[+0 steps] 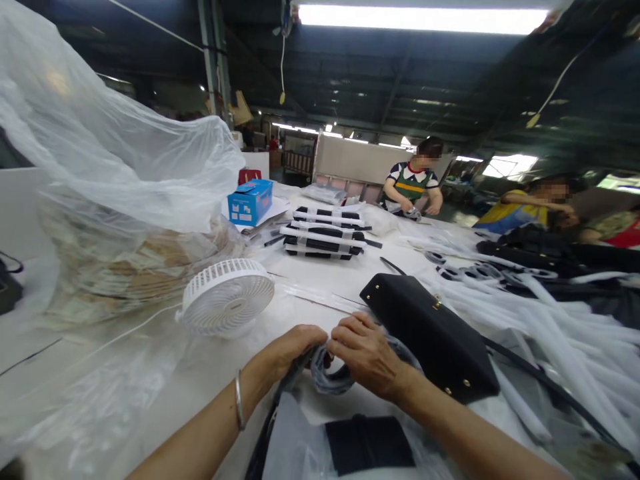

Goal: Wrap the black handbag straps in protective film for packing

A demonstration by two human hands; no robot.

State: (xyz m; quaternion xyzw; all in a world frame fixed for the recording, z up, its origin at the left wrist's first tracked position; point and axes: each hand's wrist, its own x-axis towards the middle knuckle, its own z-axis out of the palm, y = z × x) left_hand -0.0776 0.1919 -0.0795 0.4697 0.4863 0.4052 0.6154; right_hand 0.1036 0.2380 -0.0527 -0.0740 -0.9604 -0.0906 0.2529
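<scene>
Nearest us, a flat black piece (370,443) lies on the white tabletop (293,317). Just beyond it, our left grip (299,344) is closed in a pinch on the left of a grey, plastic-wrapped ring (331,385), and our right grip (367,350) curls over its right side, holding it too. Farther on, a boxy black bag (430,333) with gold-coloured studs lies to the right; a round white plastic fan (227,300) stands left. At the far side we see black bundles (325,241) with white tubes, and a blue cardboard box (256,202) to their left.
</scene>
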